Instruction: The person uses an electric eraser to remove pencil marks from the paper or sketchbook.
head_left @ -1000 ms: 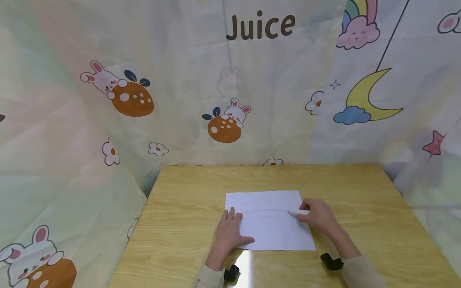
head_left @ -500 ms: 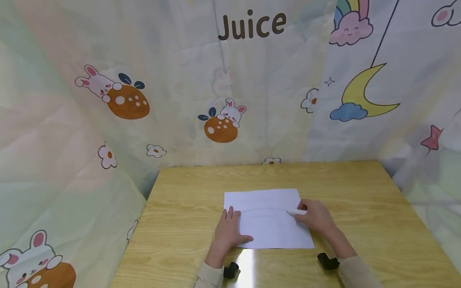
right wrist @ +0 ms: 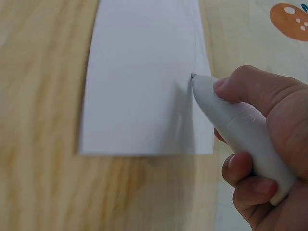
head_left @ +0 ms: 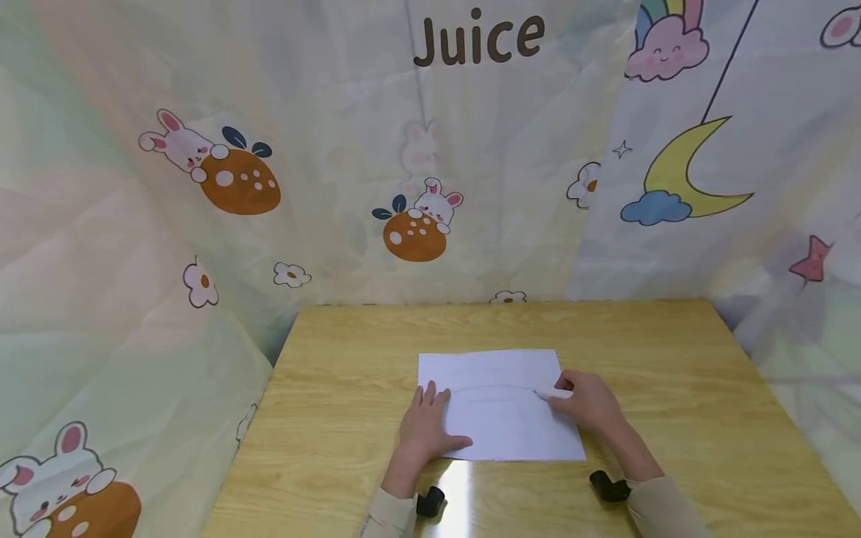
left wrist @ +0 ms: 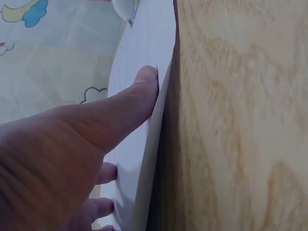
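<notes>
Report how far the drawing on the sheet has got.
Done: a faint curved line crosses the paper. In hand: the right hand grips a white pen with its tip on the sheet at the curve's right end, while the left hand presses the sheet flat. The rest of the sheet is blank.

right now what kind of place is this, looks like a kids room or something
Probably a small staged drawing corner, not a real room: a wooden table is walled in by creased cartoon cloth printed with rabbits and "Juice", and the right hand holds a white pen to paper.
</notes>
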A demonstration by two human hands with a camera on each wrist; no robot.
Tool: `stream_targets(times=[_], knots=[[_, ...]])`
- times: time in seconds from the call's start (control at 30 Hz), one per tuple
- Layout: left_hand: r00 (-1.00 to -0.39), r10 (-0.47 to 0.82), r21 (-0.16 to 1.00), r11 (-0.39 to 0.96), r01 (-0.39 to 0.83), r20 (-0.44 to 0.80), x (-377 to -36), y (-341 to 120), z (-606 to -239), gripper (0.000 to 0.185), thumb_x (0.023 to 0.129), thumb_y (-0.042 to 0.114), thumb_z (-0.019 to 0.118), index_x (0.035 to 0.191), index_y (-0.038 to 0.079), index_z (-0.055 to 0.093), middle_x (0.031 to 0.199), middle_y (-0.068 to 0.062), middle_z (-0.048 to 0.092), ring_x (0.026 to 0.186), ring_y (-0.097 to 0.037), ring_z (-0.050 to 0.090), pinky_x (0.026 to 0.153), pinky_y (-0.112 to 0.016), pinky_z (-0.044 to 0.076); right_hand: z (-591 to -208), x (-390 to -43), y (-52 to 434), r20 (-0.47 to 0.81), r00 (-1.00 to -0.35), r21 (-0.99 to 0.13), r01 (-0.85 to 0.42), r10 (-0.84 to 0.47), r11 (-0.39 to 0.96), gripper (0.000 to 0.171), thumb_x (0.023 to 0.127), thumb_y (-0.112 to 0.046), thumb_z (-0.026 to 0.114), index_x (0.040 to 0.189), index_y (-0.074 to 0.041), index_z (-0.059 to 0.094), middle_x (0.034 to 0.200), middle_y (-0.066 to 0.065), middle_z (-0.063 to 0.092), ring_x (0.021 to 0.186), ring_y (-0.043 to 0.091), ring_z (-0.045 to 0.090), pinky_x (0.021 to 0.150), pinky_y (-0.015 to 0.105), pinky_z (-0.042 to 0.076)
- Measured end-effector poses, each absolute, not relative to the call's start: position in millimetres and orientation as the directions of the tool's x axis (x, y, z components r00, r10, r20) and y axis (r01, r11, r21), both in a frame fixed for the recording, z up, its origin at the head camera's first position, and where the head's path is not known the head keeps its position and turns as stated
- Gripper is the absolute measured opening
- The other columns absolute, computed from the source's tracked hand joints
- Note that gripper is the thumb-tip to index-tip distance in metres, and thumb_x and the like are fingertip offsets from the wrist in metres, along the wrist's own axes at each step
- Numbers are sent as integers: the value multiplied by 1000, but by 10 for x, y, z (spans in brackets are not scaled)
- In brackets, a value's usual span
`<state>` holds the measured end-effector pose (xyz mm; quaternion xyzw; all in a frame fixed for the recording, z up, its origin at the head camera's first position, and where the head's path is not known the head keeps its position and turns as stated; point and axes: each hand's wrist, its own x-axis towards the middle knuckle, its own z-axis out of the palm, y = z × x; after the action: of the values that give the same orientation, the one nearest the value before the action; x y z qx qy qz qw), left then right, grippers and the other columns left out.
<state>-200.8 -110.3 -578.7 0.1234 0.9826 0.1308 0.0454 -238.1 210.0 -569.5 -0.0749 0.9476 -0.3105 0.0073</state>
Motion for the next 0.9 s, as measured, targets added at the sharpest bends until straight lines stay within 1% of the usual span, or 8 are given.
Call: stream_targets(times=[0.1, 0.17, 0.27, 0.47, 0.63, 0.8, 0.9], knots=[[-968, 245, 243, 943, 225, -53, -2031, -1124, -5780, 100, 66, 69, 75, 142, 9, 48, 150, -21, 36, 138, -42, 30, 107, -47, 35, -5677, -2427, 2071, 47, -987, -593, -151, -153, 791, 16, 75, -20, 79, 81, -13, 66, 79, -1, 66, 67, 15, 55, 61, 33, 48], [-969, 239, 229, 949, 218, -65, -2038, -1135, -5776, 100, 66, 70, 74, 143, 10, 47, 151, -20, 35, 139, -41, 29, 109, -45, 34, -5659, -2436, 2071, 39, -986, -585, -155, -164, 796, 16, 76, -20, 78, 82, -12, 66, 80, -1, 65, 66, 14, 54, 59, 33, 47], [-967, 245, 244, 944, 224, -63, -2036, -1135, -5768, 100, 66, 69, 75, 142, 10, 48, 150, -21, 35, 138, -43, 30, 108, -47, 35, -5626, -2420, 2083, 9, -989, -576, -124, -145, 808, 16, 75, -19, 79, 80, -12, 65, 78, -1, 64, 62, 14, 51, 56, 32, 46], [-967, 248, 260, 939, 227, -50, -2029, -1103, -5802, 99, 65, 68, 76, 142, 13, 48, 150, -21, 36, 137, -43, 31, 106, -48, 37, -5608, -2414, 2074, 32, -985, -580, -155, -167, 800, 16, 76, -19, 79, 81, -11, 66, 78, 0, 65, 65, 14, 54, 60, 34, 48], [-968, 246, 257, 940, 225, -52, -2010, -1091, -5824, 99, 65, 69, 75, 143, 14, 47, 150, -21, 36, 137, -43, 30, 106, -48, 37, -5588, -2377, 2096, -2, -990, -579, -112, -138, 808, 16, 75, -18, 79, 80, -11, 65, 77, 0, 65, 63, 14, 52, 57, 33, 47], [-966, 254, 255, 939, 233, -52, -2009, -1082, -5804, 98, 65, 68, 75, 143, 15, 47, 150, -22, 36, 137, -43, 30, 106, -48, 37, -5617, -2418, 2073, 49, -983, -565, -174, -178, 807, 16, 75, -19, 79, 81, -12, 66, 79, -1, 66, 67, 14, 57, 61, 35, 50], [-964, 258, 246, 940, 236, -59, -2006, -1073, -5810, 98, 66, 69, 75, 144, 16, 47, 150, -22, 36, 138, -43, 30, 107, -48, 36, -5627, -2411, 2086, 35, -987, -563, -150, -158, 813, 16, 74, -19, 79, 80, -12, 66, 78, -1, 65, 65, 14, 55, 59, 34, 49]])
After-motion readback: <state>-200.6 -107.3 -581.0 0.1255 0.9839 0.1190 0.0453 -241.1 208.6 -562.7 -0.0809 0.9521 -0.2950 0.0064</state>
